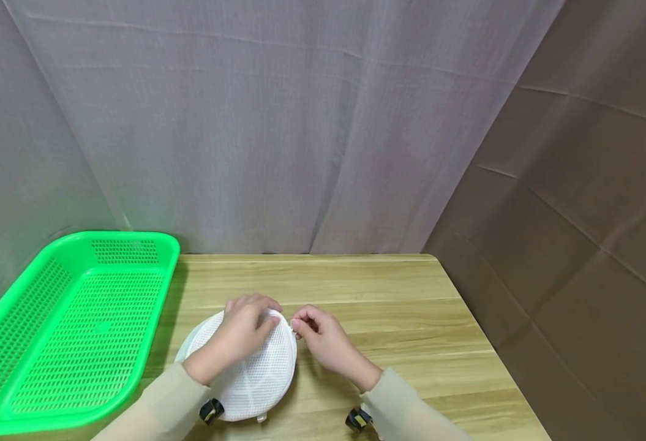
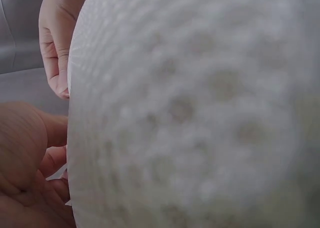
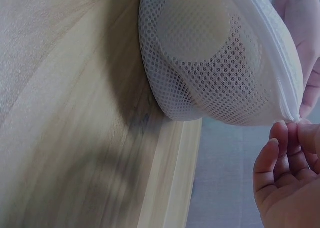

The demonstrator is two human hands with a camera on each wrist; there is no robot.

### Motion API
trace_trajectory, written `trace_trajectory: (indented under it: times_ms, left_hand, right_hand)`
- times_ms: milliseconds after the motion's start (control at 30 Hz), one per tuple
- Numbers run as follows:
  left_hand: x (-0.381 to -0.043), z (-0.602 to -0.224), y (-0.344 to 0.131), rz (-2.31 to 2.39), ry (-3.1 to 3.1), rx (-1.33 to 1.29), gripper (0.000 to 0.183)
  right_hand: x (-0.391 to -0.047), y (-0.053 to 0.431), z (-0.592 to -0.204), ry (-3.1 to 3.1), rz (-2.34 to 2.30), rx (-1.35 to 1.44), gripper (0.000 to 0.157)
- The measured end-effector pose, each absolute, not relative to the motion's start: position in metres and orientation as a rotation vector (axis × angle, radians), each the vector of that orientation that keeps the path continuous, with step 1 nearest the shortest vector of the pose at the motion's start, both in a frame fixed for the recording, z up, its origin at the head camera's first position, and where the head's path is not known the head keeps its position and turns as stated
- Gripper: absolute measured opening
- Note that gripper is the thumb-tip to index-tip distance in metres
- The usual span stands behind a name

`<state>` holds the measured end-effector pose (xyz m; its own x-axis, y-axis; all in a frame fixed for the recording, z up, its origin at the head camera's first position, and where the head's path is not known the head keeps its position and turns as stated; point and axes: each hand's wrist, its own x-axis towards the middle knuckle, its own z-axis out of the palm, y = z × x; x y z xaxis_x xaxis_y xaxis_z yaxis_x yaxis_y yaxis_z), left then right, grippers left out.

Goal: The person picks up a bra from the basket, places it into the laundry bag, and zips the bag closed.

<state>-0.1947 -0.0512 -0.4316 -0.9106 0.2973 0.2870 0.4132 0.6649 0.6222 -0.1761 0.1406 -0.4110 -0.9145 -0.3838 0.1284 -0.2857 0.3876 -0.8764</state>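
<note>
A round white mesh laundry bag [image 1: 259, 373] stands on the table, its domed mesh side filling much of the left wrist view. My left hand [image 1: 245, 327] lies over its upper part and grips the far rim, thumb on the top mesh and fingers over the edge. At the bag's right rim, my right hand [image 1: 325, 340] pinches the small end of the zipper [image 3: 296, 119] between thumb and index finger. The zipper track [image 3: 272, 42] curves along the rim in the right wrist view. Through the mesh there, a pale round shape [image 3: 194, 25] shows inside the bag.
A large green perforated plastic basket [image 1: 160, 294] stands to the left of the bag. The wood-grain table [image 1: 411, 306] ends at a grey curtain [image 1: 245, 153] behind and brown cloth [image 1: 593, 245] on the right.
</note>
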Motion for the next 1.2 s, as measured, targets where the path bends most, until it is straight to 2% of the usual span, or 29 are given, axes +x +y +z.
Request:
trace_trajectory:
  times_ms: [433,1200]
  left_hand:
    - [-0.196,-0.438,-0.056,-1.127,-2.692,-0.535,0.004]
    - [-0.199,-0.433,-0.064,-1.232,-2.687,-0.367,0.004]
  right_hand:
    - [-0.176,0.14,-0.41,2.522,-1.582,-0.625,0.009]
    - [-0.176,0.141,-0.412,2.489,-1.594,-0.63,0.009]
